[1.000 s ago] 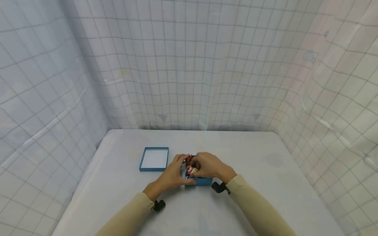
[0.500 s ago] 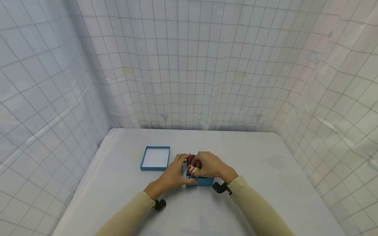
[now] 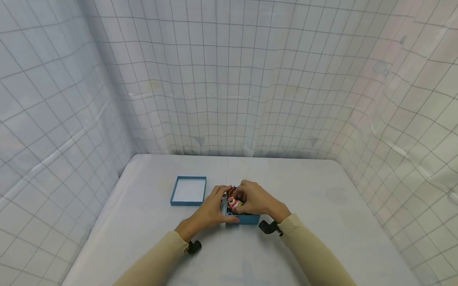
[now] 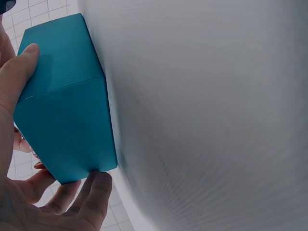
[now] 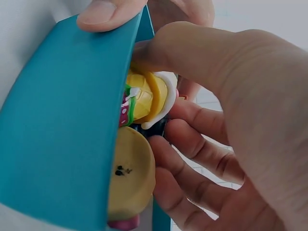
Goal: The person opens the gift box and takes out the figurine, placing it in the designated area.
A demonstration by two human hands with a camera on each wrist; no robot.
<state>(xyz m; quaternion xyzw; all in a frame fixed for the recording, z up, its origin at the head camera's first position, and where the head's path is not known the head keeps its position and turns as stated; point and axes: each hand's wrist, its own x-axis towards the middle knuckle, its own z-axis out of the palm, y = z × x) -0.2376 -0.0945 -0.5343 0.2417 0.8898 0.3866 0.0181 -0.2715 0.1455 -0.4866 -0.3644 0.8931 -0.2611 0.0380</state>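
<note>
A blue open-topped box (image 3: pixel 247 219) stands on the table with several small toys inside. My left hand (image 3: pixel 210 209) grips its near left corner: the thumb lies on the front wall and the fingers press the left side, as the left wrist view shows. My right hand (image 3: pixel 255 200) reaches over the box and pinches a small toy figurine (image 3: pixel 234 203), pink and white with yellow. In the right wrist view this figurine (image 5: pixel 144 98) has a yellow back and a white edge. Beside it sits a tan rounded toy (image 5: pixel 132 175) near the fingers. A reddish-brown toy (image 3: pixel 230 191) shows behind; the box's inside is mostly hidden.
A shallow blue lid (image 3: pixel 188 191) with a white inside lies face up left of the box. White cloth covers the table (image 3: pixel 304 190). Grid-patterned curtains (image 3: pixel 229 99) enclose the back and both sides.
My right hand has shifted slightly up and away, and the figurine in it sits a little higher. The left hand keeps its hold on the box. The view has shifted slightly.
</note>
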